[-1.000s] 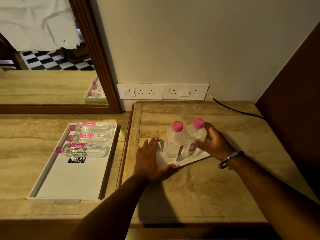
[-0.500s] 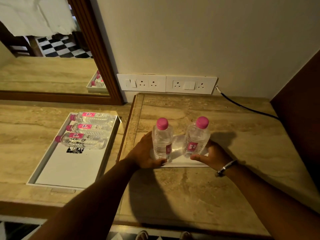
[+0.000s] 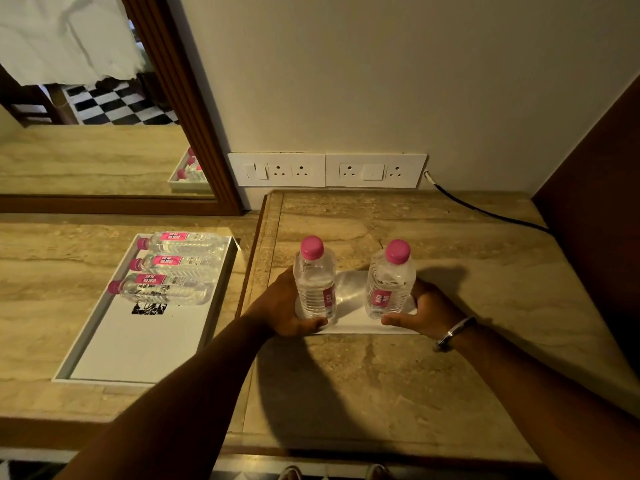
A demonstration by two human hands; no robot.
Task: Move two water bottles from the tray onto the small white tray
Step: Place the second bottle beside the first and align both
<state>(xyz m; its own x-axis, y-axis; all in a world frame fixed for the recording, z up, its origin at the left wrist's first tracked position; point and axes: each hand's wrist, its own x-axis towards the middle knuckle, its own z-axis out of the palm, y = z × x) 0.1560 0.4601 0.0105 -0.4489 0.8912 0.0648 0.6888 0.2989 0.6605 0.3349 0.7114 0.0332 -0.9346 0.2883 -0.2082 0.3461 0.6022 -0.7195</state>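
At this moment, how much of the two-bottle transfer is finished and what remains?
Done: two water bottles, the left bottle and the right bottle, stand upright on the small white tray. In hand: the left hand and right hand cup the tray's two ends beside the bottles, apparently steadying or squaring it. Left: only letting go. Three bottles lie in the large tray.
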